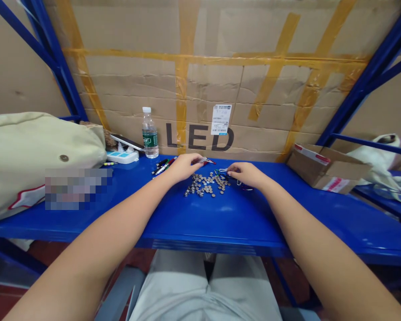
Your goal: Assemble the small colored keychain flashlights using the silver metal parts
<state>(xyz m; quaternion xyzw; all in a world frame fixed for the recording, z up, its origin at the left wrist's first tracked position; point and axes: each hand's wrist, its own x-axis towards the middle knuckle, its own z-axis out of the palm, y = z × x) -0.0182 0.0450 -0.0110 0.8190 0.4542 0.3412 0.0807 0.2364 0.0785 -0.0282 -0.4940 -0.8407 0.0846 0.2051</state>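
Note:
On the blue shelf top, small round metal discs point(209, 180) lie scattered, with a heap of shiny silver metal pieces point(194, 188) at their left side. My left hand point(187, 166) is behind the discs, its fingers closed on what looks like a red carabiner point(210, 162); its fingertips are partly hidden. To the right, my right hand point(246, 174) pinches a silver carabiner point(223, 170) that points left. A green carabiner point(217, 172) lies just beside it. More coloured carabiners point(247, 188), one purple, lie under and beside my right hand.
Several pens point(162, 167) lie left of my left hand. Behind them stand a water bottle point(150, 133) and a white power strip point(123, 156). A cream bag point(36, 151) fills the left side. An open cardboard box point(324, 167) sits right, and a large carton point(147, 80) walls the back.

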